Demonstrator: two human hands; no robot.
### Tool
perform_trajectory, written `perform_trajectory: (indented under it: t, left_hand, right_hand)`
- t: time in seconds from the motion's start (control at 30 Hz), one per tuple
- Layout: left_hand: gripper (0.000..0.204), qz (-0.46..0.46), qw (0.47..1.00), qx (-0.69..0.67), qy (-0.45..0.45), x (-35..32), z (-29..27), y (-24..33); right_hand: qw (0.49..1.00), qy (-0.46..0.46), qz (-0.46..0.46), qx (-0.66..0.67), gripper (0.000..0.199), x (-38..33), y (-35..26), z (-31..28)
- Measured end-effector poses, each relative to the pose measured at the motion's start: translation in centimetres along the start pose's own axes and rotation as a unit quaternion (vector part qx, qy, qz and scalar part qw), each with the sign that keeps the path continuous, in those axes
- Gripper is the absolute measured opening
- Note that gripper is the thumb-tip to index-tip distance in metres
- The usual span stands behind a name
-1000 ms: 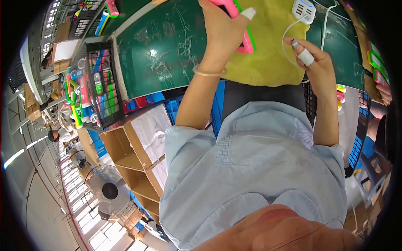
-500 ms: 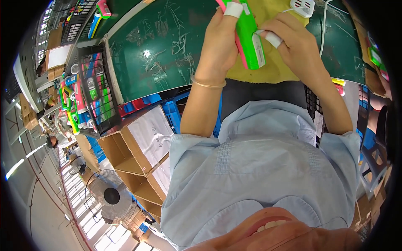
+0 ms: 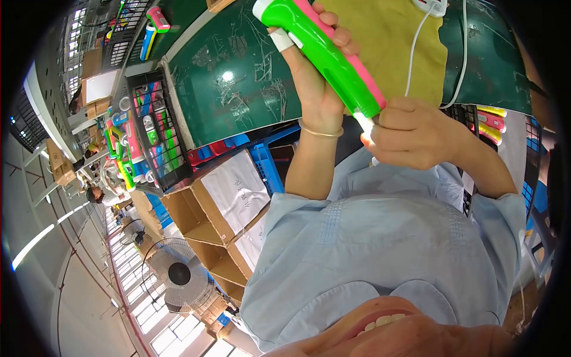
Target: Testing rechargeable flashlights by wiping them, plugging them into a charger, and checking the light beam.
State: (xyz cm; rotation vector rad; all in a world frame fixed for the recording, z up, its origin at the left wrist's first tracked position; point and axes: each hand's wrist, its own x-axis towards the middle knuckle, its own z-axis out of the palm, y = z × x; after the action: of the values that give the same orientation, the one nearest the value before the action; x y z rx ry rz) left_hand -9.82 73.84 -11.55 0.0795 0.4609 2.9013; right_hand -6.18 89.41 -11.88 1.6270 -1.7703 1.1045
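Head view showed the left hand (image 3: 315, 89) wrapped around a long, smooth plastic tool (image 3: 324, 56), bright green with a pink strip along one edge and a rounded end at the top; a white tape band circled one finger. The tool was held aloft above a dark green, scuffed desk (image 3: 238, 89) and slanted down toward the right hand (image 3: 410, 134). That hand was curled closed, its fingertips pinching a small white plug (image 3: 366, 122) at the tool's lower end. A thin white cable (image 3: 416, 47) ran up over a yellow cloth (image 3: 392, 35) lying on the desk. A slim metal bangle (image 3: 321, 132) ringed the left wrist. Left of the desk, a black wire crate (image 3: 151, 137) held more such tools in pink and green, and open cardboard boxes (image 3: 208, 220) stood below it.
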Motion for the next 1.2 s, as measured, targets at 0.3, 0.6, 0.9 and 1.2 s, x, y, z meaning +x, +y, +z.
perform_trajectory:
  t: [0.3, 0.6, 0.9, 1.2]
  left_hand:
    - [0.054, 0.099, 0.975, 0.179, -0.087, -0.1, 0.7, -0.2]
    - [0.051, 0.050, 0.924, 0.376, 0.044, -0.2, 2.9, 0.0]
    - [0.033, 0.030, 0.845, 0.521, 0.121, 0.0, 1.4, 0.5]
    - [0.060, -0.009, 0.858, 0.514, -0.015, -1.0, 3.7, 1.4]
  right_hand:
    - [0.912, 0.191, 0.354, -0.083, 0.066, 3.4, -1.5, 1.6]
    - [0.877, 0.134, 0.445, 0.120, 0.027, -1.6, 1.5, 0.1]
    - [0.814, 0.130, 0.511, 0.244, 0.023, -0.8, 1.4, -2.0]
    - [0.856, 0.122, 0.452, 0.220, 0.025, 1.1, 2.2, -2.1]
